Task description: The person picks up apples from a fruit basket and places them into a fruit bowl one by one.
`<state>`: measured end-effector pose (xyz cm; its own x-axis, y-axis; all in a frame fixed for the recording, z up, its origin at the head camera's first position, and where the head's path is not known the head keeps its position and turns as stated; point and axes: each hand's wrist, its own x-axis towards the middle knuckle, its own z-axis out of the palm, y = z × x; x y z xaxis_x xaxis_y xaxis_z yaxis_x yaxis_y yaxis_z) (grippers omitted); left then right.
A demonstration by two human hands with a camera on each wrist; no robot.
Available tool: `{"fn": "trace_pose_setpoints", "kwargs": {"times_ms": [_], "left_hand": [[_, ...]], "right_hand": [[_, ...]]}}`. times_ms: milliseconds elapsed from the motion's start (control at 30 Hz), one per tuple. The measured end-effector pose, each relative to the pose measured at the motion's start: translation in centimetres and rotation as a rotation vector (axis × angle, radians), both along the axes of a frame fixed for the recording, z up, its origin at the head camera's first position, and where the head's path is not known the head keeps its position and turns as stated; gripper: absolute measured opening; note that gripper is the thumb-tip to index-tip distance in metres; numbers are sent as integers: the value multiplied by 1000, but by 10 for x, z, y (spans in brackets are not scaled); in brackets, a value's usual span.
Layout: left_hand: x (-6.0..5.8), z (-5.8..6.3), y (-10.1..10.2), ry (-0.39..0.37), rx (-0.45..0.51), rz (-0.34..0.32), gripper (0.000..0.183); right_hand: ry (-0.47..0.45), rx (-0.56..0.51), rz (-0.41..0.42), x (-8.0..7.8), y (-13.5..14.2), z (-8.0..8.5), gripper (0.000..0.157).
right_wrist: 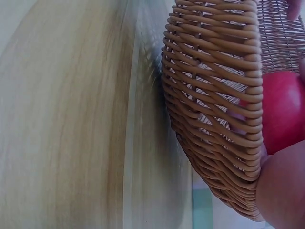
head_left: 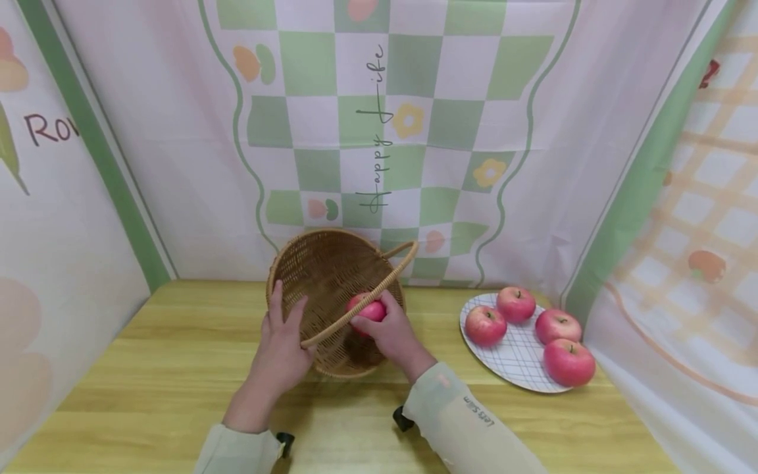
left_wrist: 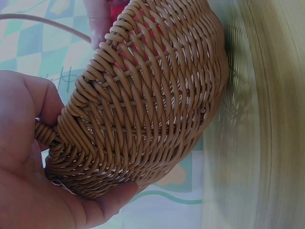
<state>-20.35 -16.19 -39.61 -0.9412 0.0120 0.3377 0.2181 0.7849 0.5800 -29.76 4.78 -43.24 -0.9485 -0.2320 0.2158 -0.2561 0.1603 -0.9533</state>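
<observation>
A brown wicker basket (head_left: 326,273) is tilted on the table, its mouth facing me and its hooped handle (head_left: 337,324) slanting across the opening. My left hand (head_left: 281,352) grips the left side of the rim by the handle's base. In the left wrist view, the thumb lies along the outside of the weave (left_wrist: 147,95). Inside the basket's lower right part, my right hand (head_left: 398,334) holds a red apple (head_left: 371,320). The right wrist view shows the same apple (right_wrist: 283,112) just behind the rim, partly hidden by fingers and wicker.
To the right, a round white plate (head_left: 512,368) with a grid pattern carries several red apples (head_left: 568,362). The wooden table (head_left: 177,355) extends around the basket. A checkered cloth (head_left: 361,125) hangs behind it, and printed curtains (head_left: 675,276) stand at both sides.
</observation>
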Motion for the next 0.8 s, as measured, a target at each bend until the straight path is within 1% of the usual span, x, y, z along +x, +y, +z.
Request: {"fn": "trace_pose_setpoints", "kwargs": {"times_ms": [67, 233, 300, 400, 500, 567, 667, 733, 800], "left_hand": [[0, 0, 0, -1, -2, -2, 84], [-1, -2, -1, -5, 0, -8, 84], [-1, -2, -2, -10, 2, -9, 85], [-3, -4, -3, -15, 4, -10, 84], [-4, -6, -6, -21, 17, -11, 82], [-5, -8, -8, -31, 43, -13, 80], [-7, -11, -11, -52, 99, -12, 76], [-9, -14, -14, -67, 135, -8, 74], [-10, -16, -16, -74, 156, -5, 72]], "right_hand": [[-20, -23, 18, 0, 0, 0, 53], [-41, -68, 42, -1, 1, 2, 83], [-35, -72, 35, 0, 2, 4, 86], [-35, -89, 17, 0, 2, 6, 81], [-52, -157, 15, 0, 3, 8, 75], [-92, -236, 34, 1, 4, 10, 73], [-173, -365, 84, 5, 7, 15, 71], [-218, -419, 108, 9, 10, 19, 70], [-234, -450, 118, 13, 15, 25, 71]]}}
